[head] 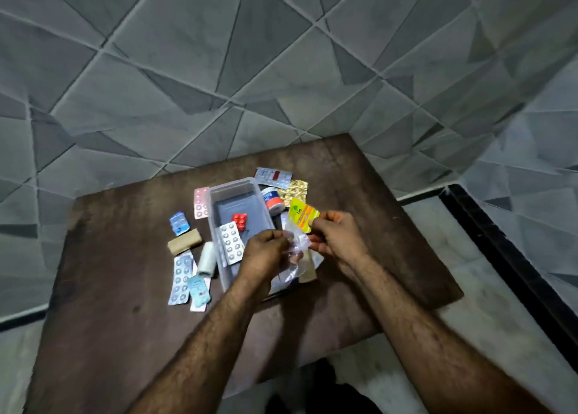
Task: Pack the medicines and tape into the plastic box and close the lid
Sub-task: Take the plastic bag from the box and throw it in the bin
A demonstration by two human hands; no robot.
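Observation:
A clear plastic box (233, 186) stands open on the brown table (125, 288); a red blister strip (240, 220) and a silver blister strip (230, 238) lie in it. My right hand (336, 237) pinches a yellow sachet (302, 216) by its edge, just right of the box. My left hand (266, 252) grips a crumpled clear plastic wrapper (298, 241) attached below that sachet. A white tape roll (207, 259) and a tan bandage roll (184, 241) lie left of the box. The lid is partly hidden under my hands.
Loose strips lie around: pink (200, 202), blue (179, 223), silver (179, 276), light-blue (198, 291), red-and-white (272, 176), gold (298, 188). A small white tub (272, 200) sits right of the box. A grey patterned wall rises behind the table.

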